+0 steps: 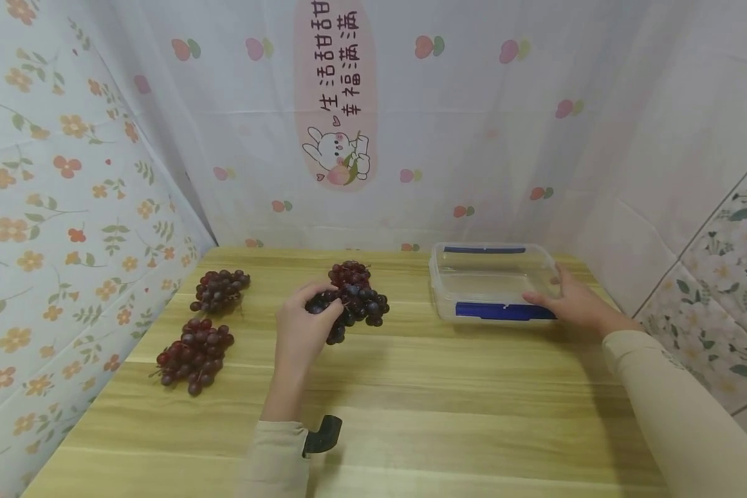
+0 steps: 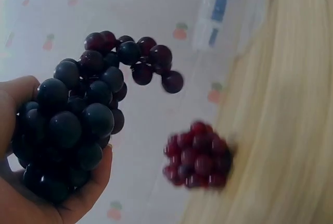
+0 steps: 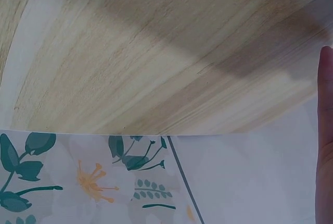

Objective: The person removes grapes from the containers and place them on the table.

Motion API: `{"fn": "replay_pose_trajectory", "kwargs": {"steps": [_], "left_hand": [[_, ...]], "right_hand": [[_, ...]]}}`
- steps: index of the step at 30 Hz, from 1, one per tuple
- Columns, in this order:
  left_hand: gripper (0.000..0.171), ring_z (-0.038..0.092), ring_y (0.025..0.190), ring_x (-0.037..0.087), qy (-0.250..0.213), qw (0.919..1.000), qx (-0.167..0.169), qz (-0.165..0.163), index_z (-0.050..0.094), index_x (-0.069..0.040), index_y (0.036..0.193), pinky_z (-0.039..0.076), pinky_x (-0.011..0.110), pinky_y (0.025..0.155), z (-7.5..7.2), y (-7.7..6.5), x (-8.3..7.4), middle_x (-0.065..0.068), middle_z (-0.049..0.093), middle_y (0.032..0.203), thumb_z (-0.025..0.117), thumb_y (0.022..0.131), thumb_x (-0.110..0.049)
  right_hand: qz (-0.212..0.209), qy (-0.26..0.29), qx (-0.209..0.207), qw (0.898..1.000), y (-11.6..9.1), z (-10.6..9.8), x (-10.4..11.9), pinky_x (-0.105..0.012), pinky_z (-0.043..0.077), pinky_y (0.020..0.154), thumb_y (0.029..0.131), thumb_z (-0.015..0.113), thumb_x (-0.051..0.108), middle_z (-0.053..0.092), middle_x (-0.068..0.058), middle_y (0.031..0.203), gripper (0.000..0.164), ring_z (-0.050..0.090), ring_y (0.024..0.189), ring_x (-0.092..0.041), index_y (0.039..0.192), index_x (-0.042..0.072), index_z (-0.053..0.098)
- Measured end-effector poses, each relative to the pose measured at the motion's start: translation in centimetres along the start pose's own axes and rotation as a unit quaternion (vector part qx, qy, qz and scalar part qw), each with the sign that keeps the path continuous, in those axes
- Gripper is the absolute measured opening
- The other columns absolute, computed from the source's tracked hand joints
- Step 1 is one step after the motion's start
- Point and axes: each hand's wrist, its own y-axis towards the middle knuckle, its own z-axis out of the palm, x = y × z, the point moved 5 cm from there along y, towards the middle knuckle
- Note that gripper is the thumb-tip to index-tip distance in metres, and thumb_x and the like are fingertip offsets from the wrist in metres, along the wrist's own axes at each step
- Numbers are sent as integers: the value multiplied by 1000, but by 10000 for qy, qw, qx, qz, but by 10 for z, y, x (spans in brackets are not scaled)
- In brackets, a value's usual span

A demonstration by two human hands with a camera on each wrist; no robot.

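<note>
My left hand (image 1: pixel 305 328) holds a bunch of dark grapes (image 1: pixel 364 304) above the middle of the table. In the left wrist view, its fingers wrap round the same dark bunch (image 2: pixel 65 122), and a thin end of grapes hangs out to the right. Beyond it, a redder bunch of grapes (image 1: pixel 347 271) rests on the wood. My right hand (image 1: pixel 575 301) grips the right end of a clear plastic box (image 1: pixel 493 278) with blue clips, thumb at the front corner. The box has no lid on it. Only a strip of the right hand (image 3: pixel 325 130) shows in the right wrist view.
Two more bunches of grapes lie at the table's left, a farther one (image 1: pixel 219 290) and a nearer one (image 1: pixel 196 354). Patterned cloth (image 1: pixel 243 138) hangs behind the wood-grain table (image 1: pixel 442 408), with flowered walls on both sides.
</note>
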Motion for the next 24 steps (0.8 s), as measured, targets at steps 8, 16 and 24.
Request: {"fn": "replay_pose_trajectory", "kwargs": {"steps": [8,16,24], "left_hand": [[20,70,114,32,1404,9892,417,-58,80,-21,110,62,51,89,-25,1,14,6,71,132,76,90,-24],[25,65,120,35,1874,9718,1410,-258,78,-15,117,59,49,90,-19,3,34,18,67,137,72,94,-23],[42,53,140,46,1792,9645,1885,-469,69,-11,136,50,63,109,-1,-2,52,25,55,152,74,98,-28]], "right_hand": [[26,44,-34,10000,2,0,-3,-79,28,117,100,58,70,29,-46,161,125,31,146,-67,164,-11,-13],[13,107,-35,9999,1,-1,0,-79,29,117,100,59,69,30,-46,160,124,32,145,-66,164,-10,-13],[63,110,-40,9999,1,1,-1,-80,27,117,99,58,70,29,-47,160,126,31,146,-67,164,-10,-14]]}}
